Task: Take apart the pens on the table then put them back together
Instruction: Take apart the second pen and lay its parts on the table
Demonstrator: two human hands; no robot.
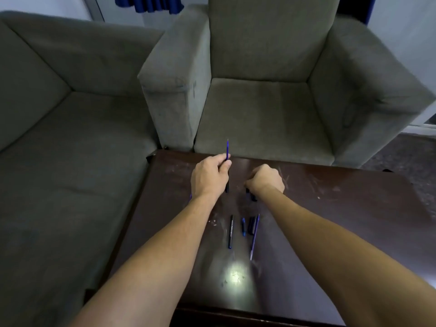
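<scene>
Where the dark brown, glossy wooden bench (342, 220) lies nearest the camera, a bright oval patch of glare (236, 274) sits on its scuffed, scratched top. Two bare forearms (165, 244) reach over it. Between them, just past the glare, four loose pen parts lie roughly side by side. A slim black plastic barrel with pale lettering (230, 231) is on the left, with a short blue cap (243, 227) just beside it. Next comes a dark stubby tube (252, 224), and a thin violet-blue ink refill (254, 237) lies against that tube's right side, its pale tip toward the camera.

Farther on, the left grip (208, 178) has fingers and thumb curled round a dark pen body (227, 188), held nearly upright above the bench. A needle-thin blue refill stem (227, 149) sticks out of its top. Near it, the right grip (265, 180) is a knuckles-up fist closed over a small dark pen piece (251, 195), whose end pokes out under the wrist. Whether that piece touches the bench I cannot tell.

Beyond the bench's far edge stands a boxy grey-green fabric armchair (259, 102), with a matching long sofa (59, 114) to its left, both coarse and worn in nap. A fold of blue curtain (148, 3) hangs at the top.
</scene>
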